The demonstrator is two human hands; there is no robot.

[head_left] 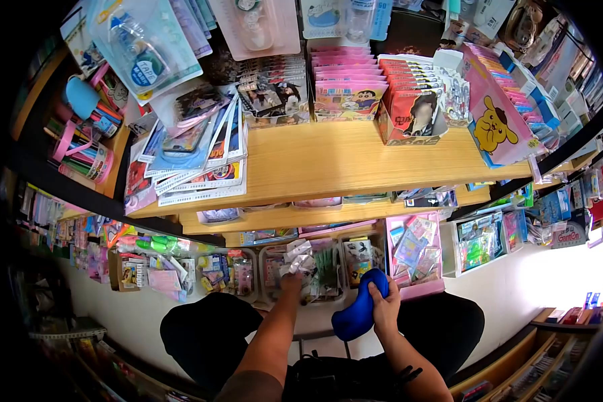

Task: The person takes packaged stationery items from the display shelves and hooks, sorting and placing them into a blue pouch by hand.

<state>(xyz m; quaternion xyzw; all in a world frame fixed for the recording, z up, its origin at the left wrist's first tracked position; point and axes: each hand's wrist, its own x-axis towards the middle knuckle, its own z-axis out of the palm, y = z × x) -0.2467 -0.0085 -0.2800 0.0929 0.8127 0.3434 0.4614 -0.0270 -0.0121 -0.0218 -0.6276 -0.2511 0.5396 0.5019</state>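
My left hand [291,281] reaches down to a clear plastic bin [266,289] on the low row. Its fingers, partly hidden, close on a silvery-white packet [300,256] above the bin's contents. Green-wrapped thin items [326,268] stand in the bin's right half, beside that hand. My right hand [386,307] grips a bunched, bright blue cloth [354,313], thumb on top, in front of the bins. The cloth hangs down to the left of the hand.
A wooden shelf [301,161] crosses above the bins, bearing boxed card packets [415,114] and stacked booklets [208,181]. A pink box [423,289] and a white bin [452,258] stand on the right. My knees [449,325] flank the low row. Another shelf unit [522,362] is at lower right.
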